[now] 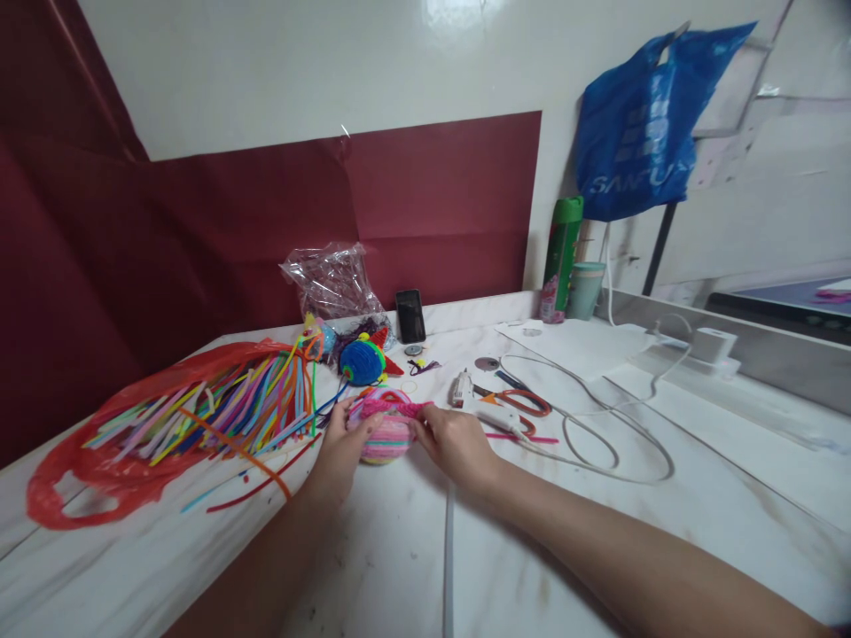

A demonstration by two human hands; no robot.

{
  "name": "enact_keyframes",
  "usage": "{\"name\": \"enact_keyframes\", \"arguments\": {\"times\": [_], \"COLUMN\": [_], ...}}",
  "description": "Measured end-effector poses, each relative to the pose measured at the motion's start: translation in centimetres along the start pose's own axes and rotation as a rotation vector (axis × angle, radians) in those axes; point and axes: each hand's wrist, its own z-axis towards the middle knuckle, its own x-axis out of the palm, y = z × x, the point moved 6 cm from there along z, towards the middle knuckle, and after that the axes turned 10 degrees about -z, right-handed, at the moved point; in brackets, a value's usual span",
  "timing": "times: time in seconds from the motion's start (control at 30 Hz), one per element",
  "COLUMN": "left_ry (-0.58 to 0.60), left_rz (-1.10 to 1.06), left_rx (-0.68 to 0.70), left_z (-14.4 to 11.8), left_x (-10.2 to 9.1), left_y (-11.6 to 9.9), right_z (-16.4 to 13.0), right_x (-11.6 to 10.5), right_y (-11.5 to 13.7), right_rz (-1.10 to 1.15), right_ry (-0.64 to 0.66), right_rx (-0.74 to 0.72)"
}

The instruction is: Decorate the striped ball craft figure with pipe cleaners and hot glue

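Pink ball; glue gun, scissors, cable beside

I count 2 hands, 1 striped ball, 1 phone, 1 glue gun, 1 green can, 1 blue bag, 1 red bag.

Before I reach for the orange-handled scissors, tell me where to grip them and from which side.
Grip the scissors by the farther orange loop, probably from the right: the loops face right, the blades left, and the white glue gun lies close by the nearer loop.
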Motion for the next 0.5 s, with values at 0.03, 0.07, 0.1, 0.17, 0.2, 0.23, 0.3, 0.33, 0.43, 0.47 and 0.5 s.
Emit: {"name": "enact_keyframes", "arguments": {"times": [0.03,0.07,0.1,0.17,0.2,0.23,0.3,0.33,0.43,0.47,0.5], "left_ry": [0.007,0.014,0.018,0.016,0.014,0.014,0.022,0.03,0.043,0.041,0.035], "left_rz": [-0.004,-0.008,-0.012,-0.012,-0.008,-0.004,0.001,-0.002,-0.021,-0.025,-0.027], "left_rx": [0.0,0.001,0.002,0.006,0.007,0.008,0.009,0.01,0.01,0.01,0.011], "left_z": [0.0,-0.1,-0.1,-0.2,-0.2,-0.2,-0.2,-0.2,-0.2,-0.2,-0.2], "left_x": [0.1,0.2,0.3,0.3,0.3,0.3,0.3,0.3,0.3,0.3,0.2], "left_y": [0.0,-0.1,-0.1,-0.1,-0.1,-0.1,0.0,0.0,0.2,0.2,0.2], "right_z": [0.0,0.0,0.0,0.1,0.1,0.1,0.1,0.1,0.0,-0.1,-0.2], "right_x": [0.0,0.0,0.0,0.0,0.0,-0.1,-0.1,0.0,0.8,1.4,2.1], "right_y": [-0.1,-0.1,-0.1,0.0,0.0,0.1,0.0,-0.2,-0.8,-1.0,-1.2], "right_rz": [-0.001,0.004,0.015,0.049,0.07,0.093,0.151,0.192,0.435,0.571,0.718], "right_ry": [0.017,0.031,0.043,0.06,0.066,0.07,0.069,0.063,0.061,0.074,0.091], "right_rx": [0.029,0.06,0.087,0.121,0.132,0.143,0.173,0.192,0.28,0.322,0.367]}}
